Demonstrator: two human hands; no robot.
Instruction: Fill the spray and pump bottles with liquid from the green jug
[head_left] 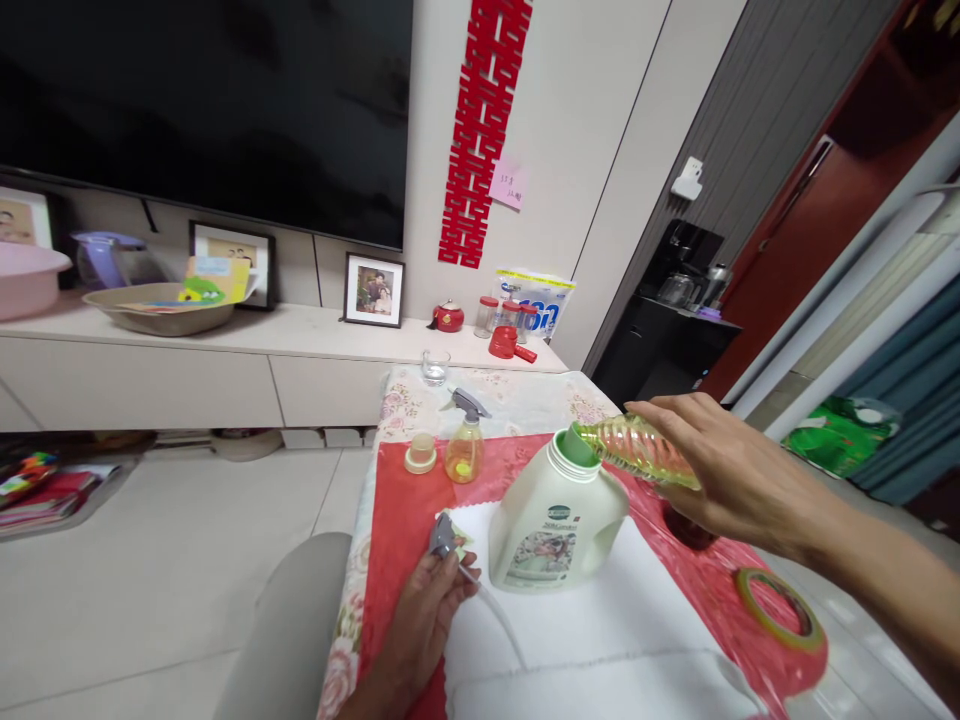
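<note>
My right hand (694, 470) is wrapped round a clear, ribbed bottle (645, 450) with a yellow-green tint. The bottle is tilted, its mouth at the green-lined opening of a large pale green detergent jug (559, 520) that stands upright on a white cloth (600, 640). Between the fingers of my left hand (435, 600) is a grey spray pump head (444, 535), its thin clear tube trailing over the cloth. Behind the jug stand a small spray bottle (465, 452) with yellow liquid and a pale cap (421, 454).
A roll of tape (780, 608) lies at the right on the red covering (405, 510). At the table's far edge sits a clear glass (435, 367). A white cabinet (315, 350) behind bears jars, picture frames and a basket (161, 315).
</note>
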